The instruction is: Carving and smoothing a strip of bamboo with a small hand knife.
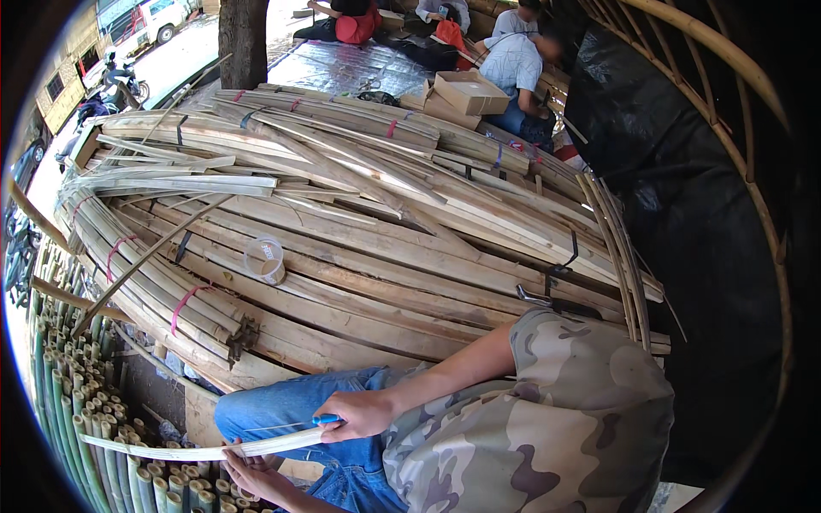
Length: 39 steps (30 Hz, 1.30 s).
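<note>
A long, pale bamboo strip lies across in front of my jeans, slightly bowed. My left hand is closed on it from below near its middle, with the fingers at its edge. Near the strip's right end, my right hand is wrapped round a blue-handled tool. A thin, straight blade or rod runs left from that handle, just above the strip; its exact kind cannot be made out. Whether the right fingers also grip the strip's end is hidden.
Beside me lies a broad stack of split bamboo, with pink-tied bundles, a clear plastic tub and a shiny metal tool. Upright bamboo poles stand lower left. Behind are a cardboard box, a tree trunk and several seated people.
</note>
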Tool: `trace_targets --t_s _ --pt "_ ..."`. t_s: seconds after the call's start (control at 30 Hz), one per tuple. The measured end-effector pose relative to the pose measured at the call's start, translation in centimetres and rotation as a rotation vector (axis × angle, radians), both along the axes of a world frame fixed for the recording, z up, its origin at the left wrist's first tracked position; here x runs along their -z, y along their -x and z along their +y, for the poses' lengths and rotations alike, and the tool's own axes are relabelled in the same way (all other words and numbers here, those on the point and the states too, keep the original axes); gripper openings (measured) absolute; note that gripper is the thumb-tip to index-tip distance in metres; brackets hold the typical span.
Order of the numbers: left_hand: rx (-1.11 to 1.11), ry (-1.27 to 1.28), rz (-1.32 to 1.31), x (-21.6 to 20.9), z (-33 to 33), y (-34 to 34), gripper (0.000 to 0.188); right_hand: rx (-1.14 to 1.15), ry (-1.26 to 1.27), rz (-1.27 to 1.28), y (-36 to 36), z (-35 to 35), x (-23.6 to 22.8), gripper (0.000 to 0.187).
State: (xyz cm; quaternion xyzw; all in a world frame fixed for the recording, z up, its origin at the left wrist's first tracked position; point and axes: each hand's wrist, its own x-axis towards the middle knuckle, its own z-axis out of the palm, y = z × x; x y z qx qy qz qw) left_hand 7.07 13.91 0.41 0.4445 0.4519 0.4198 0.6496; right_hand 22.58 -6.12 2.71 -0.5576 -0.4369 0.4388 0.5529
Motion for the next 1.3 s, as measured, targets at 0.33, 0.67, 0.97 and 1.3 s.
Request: trace_targets --t_s 0.33,0.67,0.97,1.3 --pt "0.318 -1.012 0.593 0.5 -2.5 -1.0 0.056 0.064 0.001 -0.123 -1.6 -0.8 0.0 0.03" --pt "0.317 -1.011 0.84 1.4 -0.2 0.6 0.067 0.077 -0.001 -0.086 -1.4 -1.8 0.1 0.037" --pt "0.263 -0.965 0.782 -0.2 1.9 -1.2 0.062 0.106 0.046 -0.094 -2.2 -2.1 -2.6 0.04" --pt "0.237 -0.552 0.216 -0.1 1.9 -5.7 0.054 0.13 0.156 -0.174 -4.1 -5.7 -3.7 0.031"
